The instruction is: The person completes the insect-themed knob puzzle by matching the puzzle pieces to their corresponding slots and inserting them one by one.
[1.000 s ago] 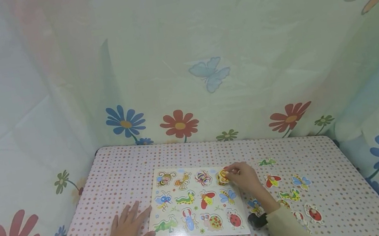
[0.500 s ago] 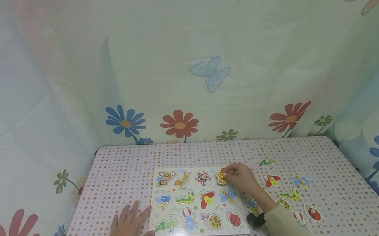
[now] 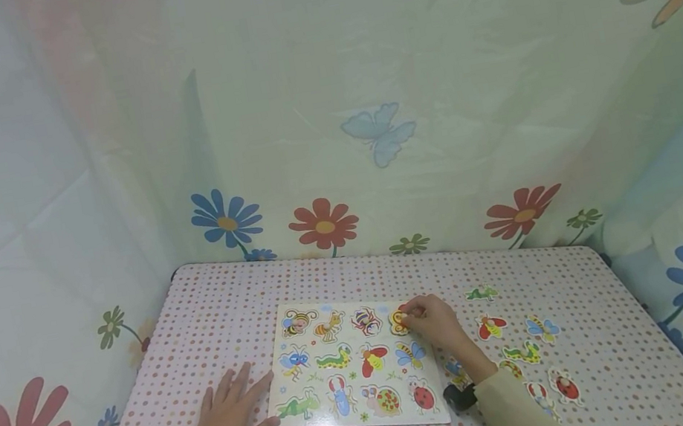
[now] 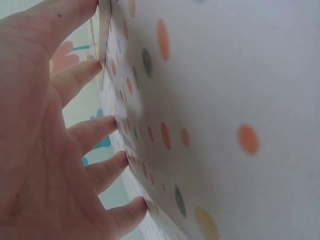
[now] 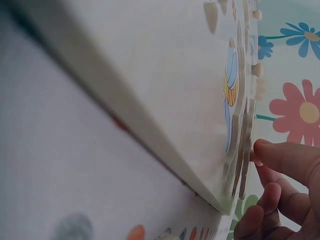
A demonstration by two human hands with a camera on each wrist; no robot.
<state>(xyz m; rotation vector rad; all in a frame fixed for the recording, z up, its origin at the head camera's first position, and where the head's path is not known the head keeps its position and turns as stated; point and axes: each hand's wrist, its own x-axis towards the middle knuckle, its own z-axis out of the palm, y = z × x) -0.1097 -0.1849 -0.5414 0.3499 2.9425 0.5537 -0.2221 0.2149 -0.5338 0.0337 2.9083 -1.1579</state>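
Observation:
A flat insect puzzle board lies on the dotted table. At its top right corner my right hand pinches a yellow-and-red butterfly puzzle piece between thumb and finger. The right wrist view shows this puzzle piece raised slightly above the board's face, the fingertips at its knob. Along the rest of the top row are a bee, an orange-striped insect and a spider. My left hand rests on the table, fingers spread, with fingertips at the board's left edge.
To the right of the board lie several loose puzzle pieces, among them a grasshopper, a caterpillar and a ladybird. Some are partly behind my right forearm. A flower-printed curtain surrounds the table.
The butterfly piece and the right fingers have shifted very slightly over the same corner of the board. My left hand stays where it was.

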